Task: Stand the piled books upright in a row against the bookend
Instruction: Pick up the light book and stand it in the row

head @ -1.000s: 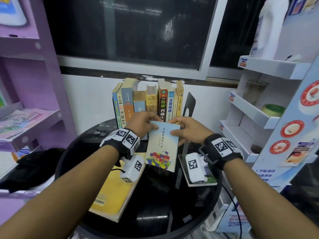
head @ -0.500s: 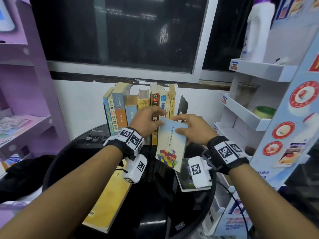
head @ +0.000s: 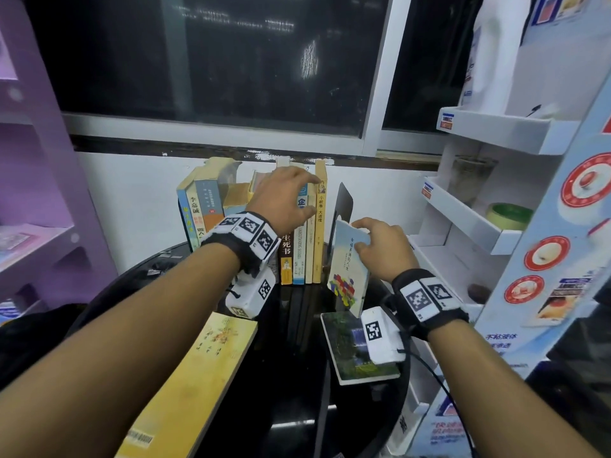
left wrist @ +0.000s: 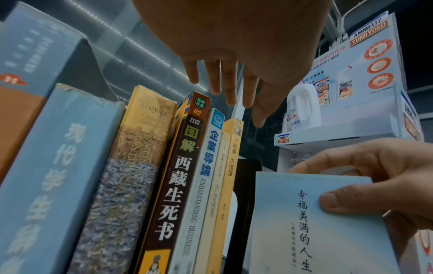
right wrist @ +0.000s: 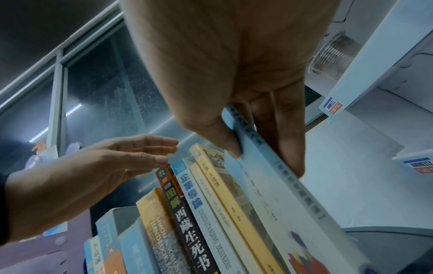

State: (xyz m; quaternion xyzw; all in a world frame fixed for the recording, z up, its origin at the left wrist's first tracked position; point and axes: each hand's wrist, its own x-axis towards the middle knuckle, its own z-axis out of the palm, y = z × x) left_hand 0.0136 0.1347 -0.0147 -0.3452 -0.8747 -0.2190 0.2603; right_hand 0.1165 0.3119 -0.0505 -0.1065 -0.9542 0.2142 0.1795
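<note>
Right hand (head: 380, 249) gripping the pale blue book (head: 348, 262) near its top edge, thumb on the front cover and fingers (right wrist: 288, 148) behind the back cover. Held nearly upright, a little tilted, lower edge above the bench (head: 291, 375) and not resting on it. Placed just to the right of the row (head: 251, 219), in front of the black bookend (head: 344, 203).

Left hand (head: 284, 200) up at the tops of the standing books, fingers (left wrist: 232, 87) straight and slightly spread, holding nothing. Fingertips just above the spines of the brown book (left wrist: 180, 170) and the white-blue book (left wrist: 206, 166); touching or not, cannot tell. Yellow spine (head: 319, 226) as the last one of the row, with a narrow gap between it and the bookend.

Row standing upright at the back of the round black bench, near the white wall below the window (head: 211, 54).

Two books lying flat on the bench: a large yellow one (head: 191, 378) at front left, under the left forearm, and a green one (head: 350, 348) at right, partly hidden by the right wrist camera. White shelf (head: 496, 133) at the right, purple shelf (head: 36, 133) at the left.
</note>
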